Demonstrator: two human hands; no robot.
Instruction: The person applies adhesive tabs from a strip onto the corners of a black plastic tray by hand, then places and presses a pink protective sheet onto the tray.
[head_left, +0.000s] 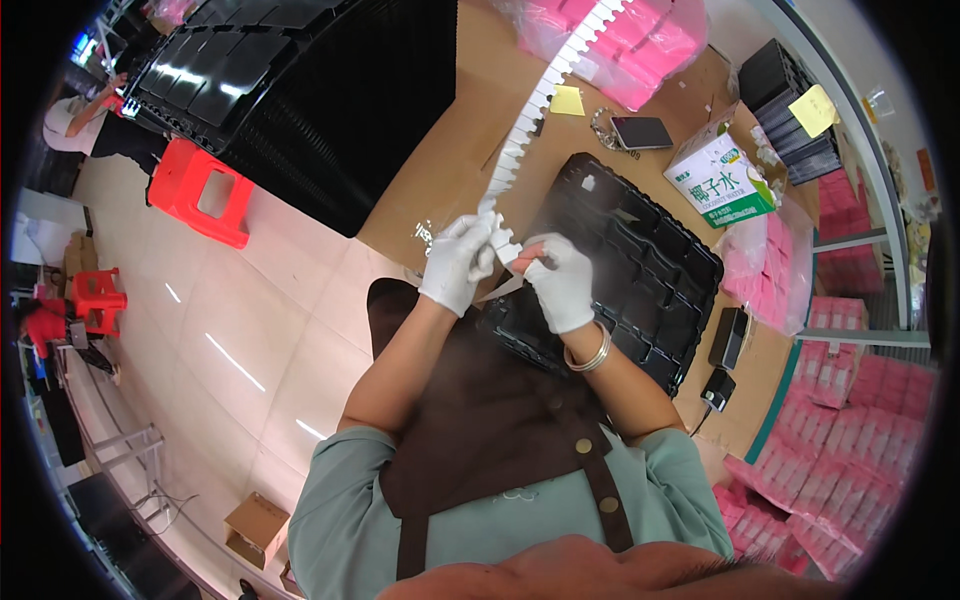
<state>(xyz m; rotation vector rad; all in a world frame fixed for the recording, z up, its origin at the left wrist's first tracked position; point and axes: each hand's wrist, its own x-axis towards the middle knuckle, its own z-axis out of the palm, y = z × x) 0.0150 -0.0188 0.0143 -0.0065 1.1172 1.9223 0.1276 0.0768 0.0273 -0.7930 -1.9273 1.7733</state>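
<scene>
A long white strip with a toothed edge [524,128] runs from the far edge of the table down to my hands. My left hand [455,264], in a white glove, is closed around its near end. My right hand [562,284], also gloved but with bare fingertips showing, pinches the strip's end just right of the left hand. Whether a piece is separate there is too small to tell. Below both hands lies a black moulded plastic tray [640,270], its near left corner partly hidden by my right hand and apron.
A tall stack of black trays [350,110] stands at the left. Pink bagged packs [640,45] lie at the back. A phone [641,133], an open carton [720,180] and a black box [729,337] are at the right. Red stools [200,190] stand on the floor.
</scene>
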